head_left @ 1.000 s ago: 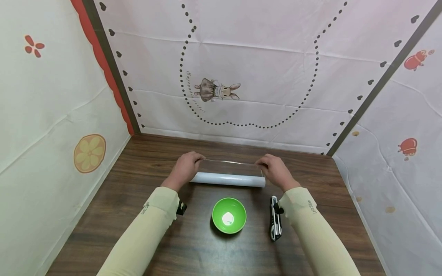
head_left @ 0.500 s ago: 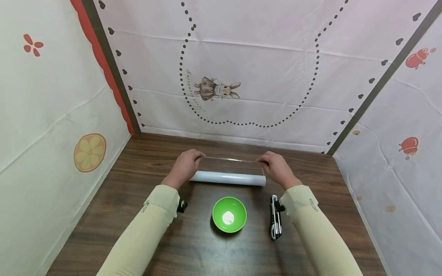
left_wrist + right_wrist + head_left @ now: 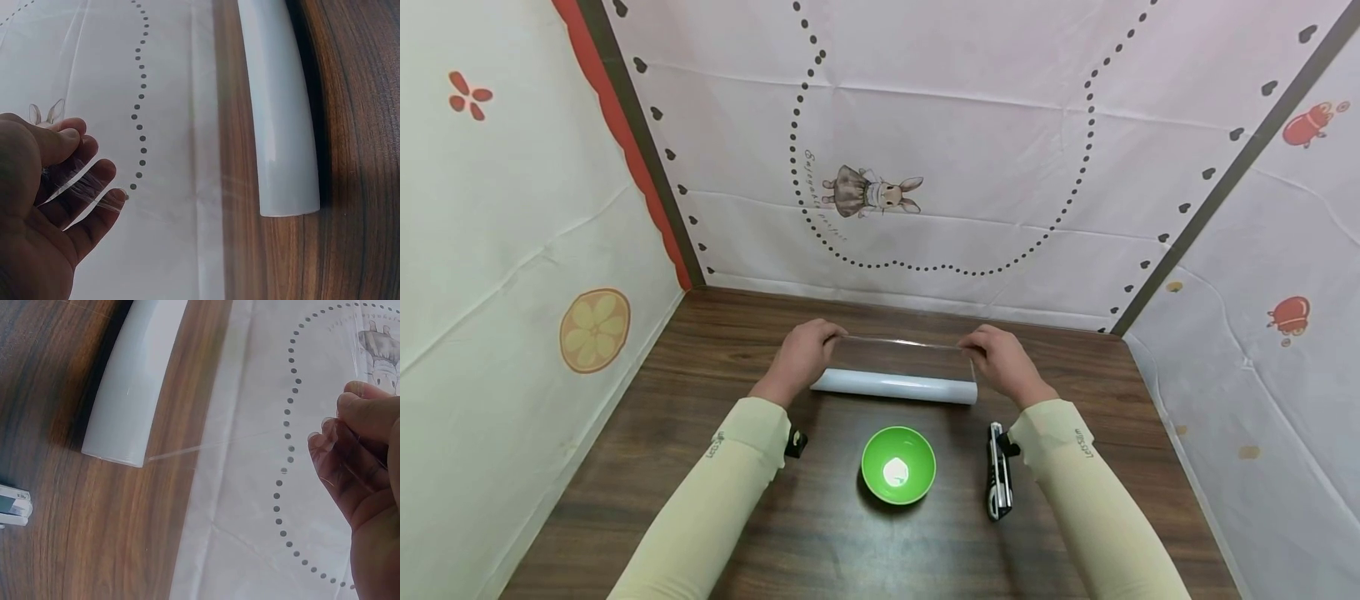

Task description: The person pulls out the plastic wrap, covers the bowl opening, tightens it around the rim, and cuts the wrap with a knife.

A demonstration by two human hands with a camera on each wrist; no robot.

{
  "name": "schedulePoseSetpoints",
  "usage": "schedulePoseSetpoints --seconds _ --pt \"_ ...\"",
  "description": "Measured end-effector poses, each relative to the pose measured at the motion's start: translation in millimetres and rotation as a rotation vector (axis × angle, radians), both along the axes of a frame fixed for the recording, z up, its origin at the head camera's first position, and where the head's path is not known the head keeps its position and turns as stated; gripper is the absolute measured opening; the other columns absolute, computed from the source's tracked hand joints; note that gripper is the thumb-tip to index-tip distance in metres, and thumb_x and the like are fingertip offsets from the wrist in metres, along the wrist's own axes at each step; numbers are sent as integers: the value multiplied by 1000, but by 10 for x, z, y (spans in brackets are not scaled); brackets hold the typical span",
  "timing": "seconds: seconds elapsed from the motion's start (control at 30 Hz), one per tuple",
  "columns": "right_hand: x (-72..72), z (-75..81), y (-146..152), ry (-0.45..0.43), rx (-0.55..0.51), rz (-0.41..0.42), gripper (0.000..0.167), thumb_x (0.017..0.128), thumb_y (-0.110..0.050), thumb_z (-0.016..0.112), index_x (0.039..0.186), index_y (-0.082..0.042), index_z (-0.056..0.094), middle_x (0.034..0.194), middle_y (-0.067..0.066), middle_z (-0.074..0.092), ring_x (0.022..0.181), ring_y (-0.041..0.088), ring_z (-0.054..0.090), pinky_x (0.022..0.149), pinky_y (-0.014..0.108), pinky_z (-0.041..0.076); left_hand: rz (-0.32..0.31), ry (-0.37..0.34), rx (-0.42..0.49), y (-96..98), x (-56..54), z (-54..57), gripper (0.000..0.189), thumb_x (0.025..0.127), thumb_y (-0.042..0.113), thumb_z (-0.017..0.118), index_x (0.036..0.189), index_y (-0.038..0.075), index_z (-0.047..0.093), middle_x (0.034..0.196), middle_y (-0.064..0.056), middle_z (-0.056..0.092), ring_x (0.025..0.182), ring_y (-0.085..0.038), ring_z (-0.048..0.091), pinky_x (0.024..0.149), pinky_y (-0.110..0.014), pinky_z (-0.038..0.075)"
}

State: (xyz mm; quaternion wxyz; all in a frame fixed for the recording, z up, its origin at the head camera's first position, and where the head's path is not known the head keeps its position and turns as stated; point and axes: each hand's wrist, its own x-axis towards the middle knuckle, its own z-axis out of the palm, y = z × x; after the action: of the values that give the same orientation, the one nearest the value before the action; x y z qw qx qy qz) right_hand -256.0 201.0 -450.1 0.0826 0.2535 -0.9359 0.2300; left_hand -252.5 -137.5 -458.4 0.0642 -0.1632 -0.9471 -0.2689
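A strip of clear plastic film (image 3: 898,358) is held spread by both hands, its far edge pinched at one corner between the thumb and fingers of the left hand (image 3: 802,355) and at the other by those of the right hand (image 3: 1006,363). In the left wrist view, creased film is seen across the remaining fingers, which are loosely bent.

The film is joined to a white roll of plastic wrap (image 3: 895,387), by which the relation in space is set. The roll is laid crosswise on the table (image 3: 925,550), its long axis running left to right, with the right end slightly closer to the person. It is found on the near side of the fingers and below them, touched by neither hand so far as can be seen in the wrist views. The film's held edge is kept roughly parallel to that axis, beyond the roll toward the back wall (image 3: 955,192). Neither hand can be judged clearly nearer to the roll, since one is placed by each end.

A green bowl (image 3: 898,452) is set upright on the near side of the roll, roughly in line with its middle and well apart from the fingers. What looks like a utility knife (image 3: 998,479) is laid to the right of the bowl, pointing lengthwise away from the person, and is closer to the right hand.
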Motion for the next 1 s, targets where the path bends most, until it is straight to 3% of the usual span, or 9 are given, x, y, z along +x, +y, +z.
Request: schedulePoseSetpoints --seconds 0.43,1.0 --pt "46 38 24 20 -2 14 15 94 -9 63 104 -7 74 94 4 66 84 19 64 74 36 54 1 1 -7 10 20 31 21 98 12 56 113 8 70 107 -9 67 100 -25 65 85 -41 54" --pt "344 57 65 64 22 59 16 94 -8 62 106 -9 73 99 4 68 87 18 66 75 36 55 -31 -36 22 -23 303 83 24 100 12 53 116 9 69 114 -9 67 107 -26 64 89 -43 53"
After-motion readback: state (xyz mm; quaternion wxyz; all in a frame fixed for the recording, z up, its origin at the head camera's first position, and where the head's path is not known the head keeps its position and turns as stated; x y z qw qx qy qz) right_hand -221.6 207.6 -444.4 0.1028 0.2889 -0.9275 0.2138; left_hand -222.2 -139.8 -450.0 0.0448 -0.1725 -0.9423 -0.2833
